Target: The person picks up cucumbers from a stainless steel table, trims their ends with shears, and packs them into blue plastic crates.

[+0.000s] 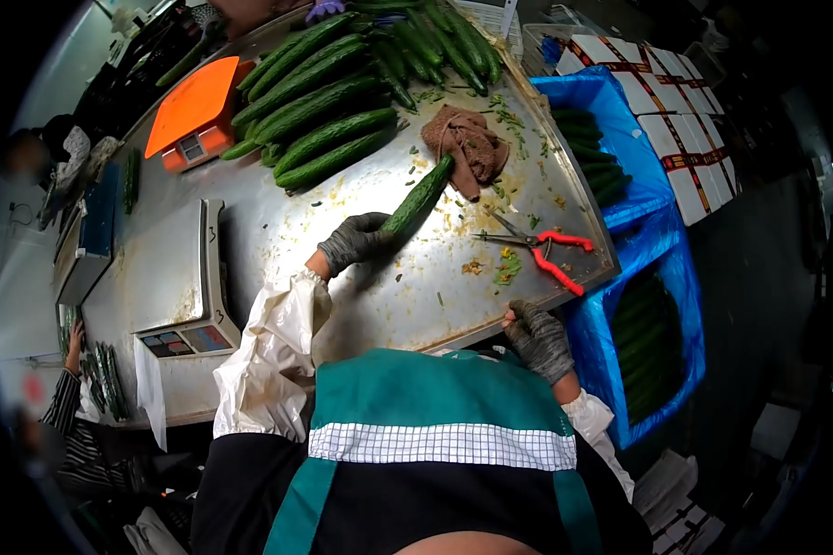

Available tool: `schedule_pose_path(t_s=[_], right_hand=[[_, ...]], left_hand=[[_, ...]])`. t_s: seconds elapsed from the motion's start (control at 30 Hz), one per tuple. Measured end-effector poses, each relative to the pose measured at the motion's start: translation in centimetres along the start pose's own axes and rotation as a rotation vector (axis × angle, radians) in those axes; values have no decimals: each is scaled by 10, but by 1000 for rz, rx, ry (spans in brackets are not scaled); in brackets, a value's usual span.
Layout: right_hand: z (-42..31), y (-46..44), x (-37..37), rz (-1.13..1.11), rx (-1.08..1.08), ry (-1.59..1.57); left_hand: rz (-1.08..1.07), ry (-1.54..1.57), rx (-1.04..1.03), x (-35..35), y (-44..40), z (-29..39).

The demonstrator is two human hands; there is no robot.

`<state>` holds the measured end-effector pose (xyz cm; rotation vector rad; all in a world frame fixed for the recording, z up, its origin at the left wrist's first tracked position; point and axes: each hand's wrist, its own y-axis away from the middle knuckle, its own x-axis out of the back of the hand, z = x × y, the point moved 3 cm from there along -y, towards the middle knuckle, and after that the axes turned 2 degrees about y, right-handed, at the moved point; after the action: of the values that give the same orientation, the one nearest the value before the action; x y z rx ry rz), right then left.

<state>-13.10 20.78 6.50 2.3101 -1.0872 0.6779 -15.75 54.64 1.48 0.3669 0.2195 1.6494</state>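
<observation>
My left hand (356,242), in a grey glove, is wrapped round the lower end of a green cucumber (420,196). The cucumber's far tip reaches a crumpled brown cloth (467,148) on the metal table (333,213). By the table's front edge is my right hand (537,340), also gloved, with its fingers curled together; whether anything is between them is too small to tell. Red-handled scissors (539,242) lie with their blades apart on the table, beyond my right hand. A large pile of cucumbers (319,102) lies at the back.
An orange scale (192,111) and a white scale (180,277) stand at the left. Blue-lined crates (634,176) of cucumbers are beside the table's right edge, with white boxes (680,139) behind. Another person's hand (73,342) is at far left, near wrapped cucumbers.
</observation>
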Motion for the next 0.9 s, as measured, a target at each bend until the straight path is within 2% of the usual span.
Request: schedule_pose_path(t_s=[0.07,0.1,0.27,0.33,0.4,0.5,0.57,0.6,0.67,0.73,0.8,0.9], right_hand=[[1,2,6,11,16,-3],[3,2,10,26,27,1],[16,12,26,52,82,79],[30,18,30,82,10,3],[39,23,38,96,19,-2],[46,29,45,138,-2,-27],[46,33,51,153,-18,-50],[48,35,53,161,-44,-68],[52,39,58,169,-48,-68],[59,44,62,191,-64,-26],[72,47,61,209,-40,-12],[84,51,64,220,-69,-59]], left_hand=[[-86,270,200,-1,9,8],[-81,258,224,-2,15,16],[-38,259,151,15,18,11],[61,217,161,25,17,15],[149,-93,8,45,-2,-1],[237,-152,-70,60,-20,-5],[377,-705,-97,60,-26,15],[382,-708,-103,59,-28,24],[366,-1055,-74,57,-31,39],[400,-1111,-73,55,-34,42],[451,-1284,91,54,-38,40],[488,-1387,119,49,-39,37]])
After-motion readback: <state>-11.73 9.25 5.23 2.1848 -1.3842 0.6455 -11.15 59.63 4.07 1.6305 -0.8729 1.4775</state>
